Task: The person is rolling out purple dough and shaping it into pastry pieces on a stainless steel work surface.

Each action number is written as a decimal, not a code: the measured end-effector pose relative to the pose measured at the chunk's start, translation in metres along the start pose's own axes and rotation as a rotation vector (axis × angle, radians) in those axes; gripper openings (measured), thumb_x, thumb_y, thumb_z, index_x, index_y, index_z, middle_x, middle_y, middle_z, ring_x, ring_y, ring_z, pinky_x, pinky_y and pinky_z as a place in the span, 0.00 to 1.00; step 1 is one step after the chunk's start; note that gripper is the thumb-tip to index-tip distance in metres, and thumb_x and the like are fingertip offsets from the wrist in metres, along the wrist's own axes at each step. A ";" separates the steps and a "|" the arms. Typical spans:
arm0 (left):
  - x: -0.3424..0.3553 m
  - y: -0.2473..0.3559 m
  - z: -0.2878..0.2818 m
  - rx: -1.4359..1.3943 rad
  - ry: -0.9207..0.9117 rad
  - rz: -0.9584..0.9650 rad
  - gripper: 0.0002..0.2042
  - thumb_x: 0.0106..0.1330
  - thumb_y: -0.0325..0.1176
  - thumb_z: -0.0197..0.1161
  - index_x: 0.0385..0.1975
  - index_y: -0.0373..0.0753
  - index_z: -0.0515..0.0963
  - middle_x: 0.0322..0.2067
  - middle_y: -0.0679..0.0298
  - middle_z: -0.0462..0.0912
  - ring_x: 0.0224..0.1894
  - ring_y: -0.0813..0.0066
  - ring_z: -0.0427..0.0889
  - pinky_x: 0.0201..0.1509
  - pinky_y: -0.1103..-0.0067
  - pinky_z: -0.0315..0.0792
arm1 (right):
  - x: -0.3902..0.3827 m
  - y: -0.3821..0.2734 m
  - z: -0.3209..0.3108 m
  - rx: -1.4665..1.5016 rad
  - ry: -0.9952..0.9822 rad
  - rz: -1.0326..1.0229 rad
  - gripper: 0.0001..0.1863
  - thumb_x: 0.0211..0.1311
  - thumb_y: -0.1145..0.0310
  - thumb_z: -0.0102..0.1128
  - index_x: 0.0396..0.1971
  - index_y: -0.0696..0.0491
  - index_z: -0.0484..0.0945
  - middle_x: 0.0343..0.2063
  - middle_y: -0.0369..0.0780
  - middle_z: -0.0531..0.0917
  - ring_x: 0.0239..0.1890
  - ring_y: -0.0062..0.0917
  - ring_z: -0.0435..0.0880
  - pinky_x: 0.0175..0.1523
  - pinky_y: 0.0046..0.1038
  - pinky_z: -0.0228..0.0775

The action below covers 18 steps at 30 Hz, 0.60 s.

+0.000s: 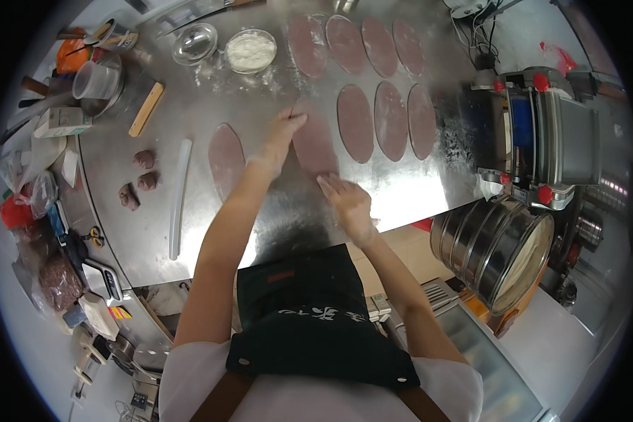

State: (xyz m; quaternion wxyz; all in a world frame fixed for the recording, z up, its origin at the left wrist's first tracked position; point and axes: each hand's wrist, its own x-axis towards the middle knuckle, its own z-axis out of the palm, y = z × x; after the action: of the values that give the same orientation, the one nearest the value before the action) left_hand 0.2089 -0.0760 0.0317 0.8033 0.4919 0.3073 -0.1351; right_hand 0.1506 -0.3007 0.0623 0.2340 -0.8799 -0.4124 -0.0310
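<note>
At the centre of the frame, held an oval mauve sheet [316, 144] slantwise between both hands: upper end at the left hand [286, 131], lower end at the right hand [347, 202]. Had a narrow pinch on the left, thumb and fingers closed over the upper-left edge. Set right fingertips on the lower edge; could not tell pinched or merely touching. Could not tell either, lying flat or partly raised.

Worked over a metal table [190, 98], powder-smeared toward the top. Counted a row of four sheets [345, 45] at upper right, a row of three sheets [390, 121] beneath. Saw a lone sheet [225, 151] left of centre, lower part behind the left forearm [235, 218]. Farther left, noted a translucent rod [179, 200], three dough lumps [146, 181] and a wooden strip [146, 109]. At upper left, found white powder [251, 50] in a bowl, near a clear round dish [195, 43]. Logged scissors [95, 237] and a scale [103, 280] at left, a red-knobbed machine [570, 144] at right, a ribbed metal drum [496, 250] below.

Reached up from the lower frame with both arms, left hand higher, right forearm [394, 271] slanting up-left. Curled left fingers tightly, right ones loosely. Wore a dark apron [295, 302].
</note>
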 end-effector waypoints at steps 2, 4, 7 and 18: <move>0.046 -0.004 -0.007 0.058 0.051 0.089 0.19 0.70 0.31 0.61 0.59 0.37 0.76 0.49 0.66 0.83 0.50 0.76 0.80 0.59 0.76 0.70 | -0.005 0.027 0.049 -0.020 0.047 -0.005 0.24 0.55 0.74 0.58 0.55 0.54 0.79 0.48 0.42 0.86 0.52 0.36 0.85 0.50 0.34 0.79; 0.064 -0.008 -0.006 0.110 0.085 0.173 0.17 0.70 0.28 0.60 0.58 0.36 0.77 0.48 0.67 0.83 0.49 0.76 0.80 0.57 0.76 0.72 | -0.008 0.037 0.066 -0.054 0.089 -0.001 0.24 0.57 0.74 0.57 0.56 0.54 0.79 0.51 0.41 0.85 0.55 0.37 0.84 0.52 0.35 0.79; 0.062 -0.011 0.009 0.345 0.146 0.360 0.20 0.68 0.22 0.59 0.61 0.36 0.75 0.49 0.64 0.84 0.47 0.69 0.83 0.54 0.73 0.74 | -0.023 0.041 0.069 -0.058 0.105 -0.002 0.23 0.58 0.74 0.56 0.56 0.54 0.79 0.53 0.41 0.84 0.58 0.38 0.83 0.55 0.36 0.78; 0.022 -0.034 -0.001 1.074 0.219 0.890 0.31 0.72 0.40 0.57 0.71 0.33 0.60 0.72 0.50 0.60 0.75 0.51 0.56 0.77 0.60 0.51 | 0.026 0.015 0.053 0.046 0.254 0.297 0.19 0.56 0.73 0.69 0.50 0.54 0.82 0.42 0.41 0.86 0.40 0.35 0.86 0.42 0.34 0.78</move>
State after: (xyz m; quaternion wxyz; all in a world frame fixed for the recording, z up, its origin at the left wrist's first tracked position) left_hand 0.2080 -0.0893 -0.0065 0.3930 0.9100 0.0468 0.1236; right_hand 0.1710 -0.2670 0.0158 0.3064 -0.9145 -0.2458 -0.0973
